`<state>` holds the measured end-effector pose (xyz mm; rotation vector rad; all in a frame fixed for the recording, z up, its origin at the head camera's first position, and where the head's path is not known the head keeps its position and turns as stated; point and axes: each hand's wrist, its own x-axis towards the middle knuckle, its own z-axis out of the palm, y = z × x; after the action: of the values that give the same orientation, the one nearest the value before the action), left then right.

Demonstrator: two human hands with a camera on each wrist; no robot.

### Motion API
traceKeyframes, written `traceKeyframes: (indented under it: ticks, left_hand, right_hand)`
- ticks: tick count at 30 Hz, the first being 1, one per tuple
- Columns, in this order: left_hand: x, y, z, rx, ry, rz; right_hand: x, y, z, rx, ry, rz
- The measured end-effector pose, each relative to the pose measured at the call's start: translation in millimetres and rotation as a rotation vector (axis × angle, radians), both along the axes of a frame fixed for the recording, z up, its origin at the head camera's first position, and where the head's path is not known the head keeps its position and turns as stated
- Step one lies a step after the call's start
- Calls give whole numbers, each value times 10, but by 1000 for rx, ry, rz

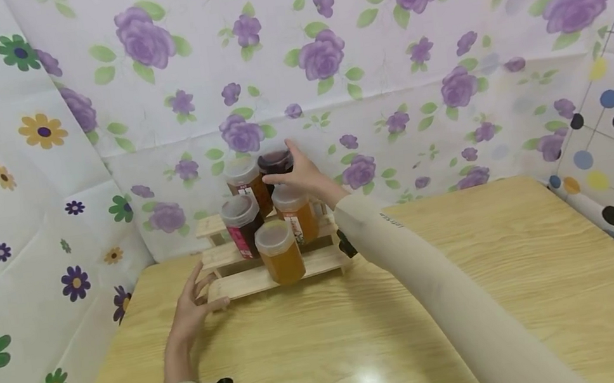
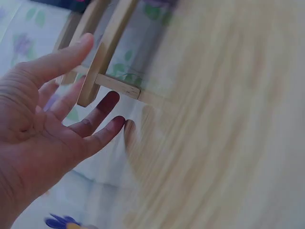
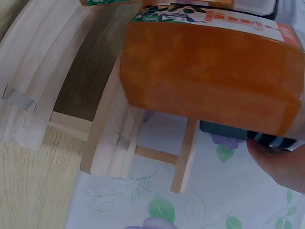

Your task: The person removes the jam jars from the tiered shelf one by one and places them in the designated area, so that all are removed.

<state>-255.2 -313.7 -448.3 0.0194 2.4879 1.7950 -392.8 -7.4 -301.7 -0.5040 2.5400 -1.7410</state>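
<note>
A three-step wooden rack stands on the table with jars on its steps. My right hand grips a dark jar by its lid at the rack's back right; the right wrist view mostly hides that jar behind an orange jar. Thumb and fingers spread, my left hand is at the rack's left end. In the left wrist view, the thumb and fingers lie around the end of the front step.
Other jars share the rack: an amber jar in front, a dark red-labelled jar on the middle step, and a brown jar at the back left. Flowered cloth hangs behind the wood-grain table.
</note>
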Motion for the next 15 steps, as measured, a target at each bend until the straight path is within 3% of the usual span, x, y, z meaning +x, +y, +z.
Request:
traceKeyframes:
  ticks: [5,11,15]
  left_hand:
    - [19,-42,-92,52,31,43]
    - [6,-8,-142,148,-26,128]
    - [-25,-12,-198,202,-30,141]
  right_hand:
    - [-41,-49,-50,-5,-26,-11]
    - [-111,6,-51,-44,-37,-57]
    - [-139,12,-39,-21,-23,-62]
